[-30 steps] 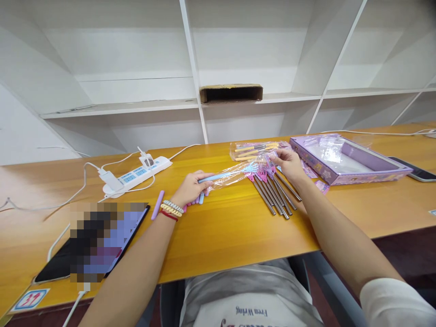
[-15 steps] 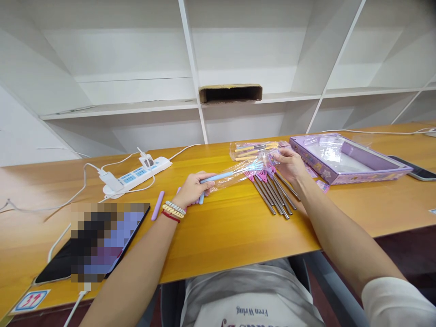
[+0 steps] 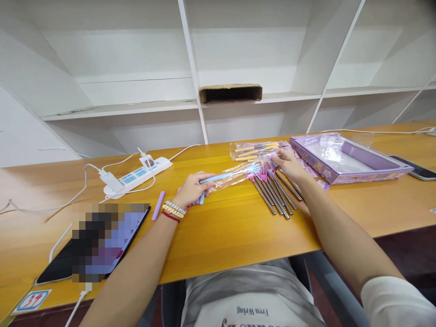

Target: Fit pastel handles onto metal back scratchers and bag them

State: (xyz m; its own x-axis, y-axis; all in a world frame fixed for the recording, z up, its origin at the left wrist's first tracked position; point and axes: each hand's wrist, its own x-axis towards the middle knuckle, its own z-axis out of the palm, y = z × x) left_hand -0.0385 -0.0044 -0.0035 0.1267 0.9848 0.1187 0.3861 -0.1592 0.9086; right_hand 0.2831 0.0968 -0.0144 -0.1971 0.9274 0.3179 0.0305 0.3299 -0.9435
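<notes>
- Head view looks down on an orange wooden worktop, with both forearms stretched forward over it.
- Left hand lies low on the worktop, wrist with bracelets, fingers closed around the handle end of a blue tool.
- This blue tool sits inside a clear plastic sleeve, and it points from the left hand toward the right hand.
- Right hand is palm down, arm nearly straight, fingertips pinching the far end of the clear plastic sleeve.
- A row of metal-handled tools with pink heads lies on the worktop just under the right hand.
- Just behind the right hand lies a bag of yellow-handled tools.
- To the right of the right hand is a purple box.
- To the left of the left hand lies a lilac stick, and farther left a white power strip.
</notes>
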